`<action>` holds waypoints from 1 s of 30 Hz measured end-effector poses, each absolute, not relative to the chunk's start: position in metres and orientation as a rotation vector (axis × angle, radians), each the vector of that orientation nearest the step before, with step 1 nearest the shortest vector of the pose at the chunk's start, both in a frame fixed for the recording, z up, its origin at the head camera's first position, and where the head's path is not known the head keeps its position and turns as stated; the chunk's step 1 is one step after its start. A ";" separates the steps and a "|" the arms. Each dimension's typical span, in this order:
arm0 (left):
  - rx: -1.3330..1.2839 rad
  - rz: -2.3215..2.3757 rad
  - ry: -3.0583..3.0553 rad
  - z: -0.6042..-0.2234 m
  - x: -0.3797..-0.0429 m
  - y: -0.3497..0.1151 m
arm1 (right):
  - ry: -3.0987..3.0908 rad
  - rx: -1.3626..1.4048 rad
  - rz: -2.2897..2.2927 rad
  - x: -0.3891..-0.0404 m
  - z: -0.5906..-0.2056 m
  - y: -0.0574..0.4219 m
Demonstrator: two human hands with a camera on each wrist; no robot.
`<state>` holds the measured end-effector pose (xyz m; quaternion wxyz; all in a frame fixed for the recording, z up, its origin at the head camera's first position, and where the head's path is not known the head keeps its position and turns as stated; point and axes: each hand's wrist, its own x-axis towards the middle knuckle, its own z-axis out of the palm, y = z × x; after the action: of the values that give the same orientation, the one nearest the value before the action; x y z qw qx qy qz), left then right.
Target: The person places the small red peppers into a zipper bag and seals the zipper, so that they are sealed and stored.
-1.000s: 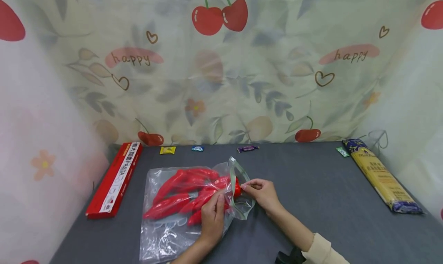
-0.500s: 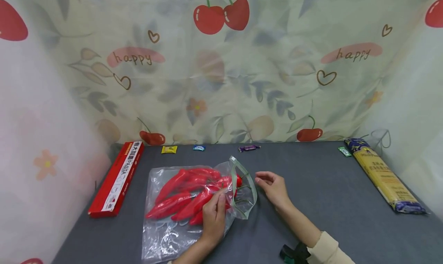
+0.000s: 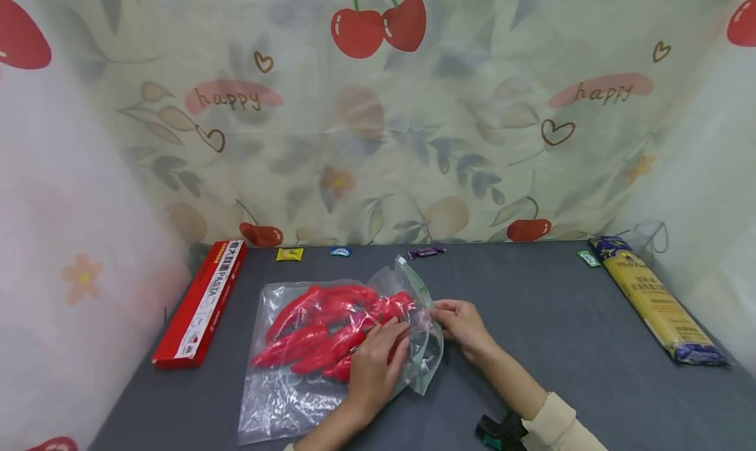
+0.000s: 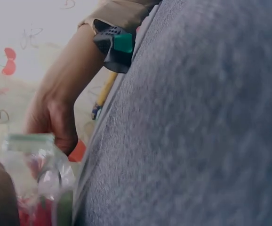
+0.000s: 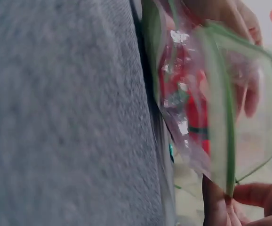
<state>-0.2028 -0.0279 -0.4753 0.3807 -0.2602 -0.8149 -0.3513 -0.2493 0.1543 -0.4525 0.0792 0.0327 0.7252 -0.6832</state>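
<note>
A clear zip-lock bag [image 3: 295, 398] with a green-edged mouth lies on the dark table, holding several long red chili peppers [image 3: 289, 346]. My left hand [image 3: 378, 365] rests on the bag near its mouth, fingers stretched over the plastic and peppers. At the bag's right side, my right hand [image 3: 463, 329] pinches the edge of the mouth between thumb and fingers. That pinch on the strip shows in the right wrist view, where the right hand [image 5: 258, 202] is below the gaping mouth [image 5: 230, 122]. Peppers are inside, behind the strip.
A red pasta box [image 3: 201, 306] lies at the left, and a yellow pasta packet [image 3: 658, 300] at the right. Along the back are small wrapped candies: yellow [image 3: 290, 255], blue [image 3: 340, 251], purple [image 3: 426, 253] and green [image 3: 588, 258]. A patterned cloth [image 3: 378, 142] hangs behind.
My right hand lets go of a pepper at the bag's mouth, draws back right, then takes the mouth's edge. My left hand shifts right, its fingers now stretched over the bag; the peppers sit inside.
</note>
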 end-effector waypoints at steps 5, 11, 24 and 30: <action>-0.701 -0.682 -2.153 -0.472 -0.202 -0.024 | 2.046 0.081 -2.092 -0.247 -0.443 0.157; -0.700 -0.634 -2.324 -0.432 -0.205 -0.024 | 2.140 -0.021 -2.008 -0.246 -0.441 0.159; -0.730 -1.357 -2.738 -0.363 -0.339 -0.040 | 2.288 -0.231 -1.851 -0.253 -0.418 0.168; -0.719 -1.657 -2.406 -0.336 -0.343 -0.049 | 2.532 -0.284 -1.709 -0.279 -0.369 0.189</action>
<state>-0.3431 -0.0495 -0.3361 0.0665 -0.2385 -0.7980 -0.5495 -0.2790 0.1890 -0.3687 0.0368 -0.0925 0.8248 -0.5565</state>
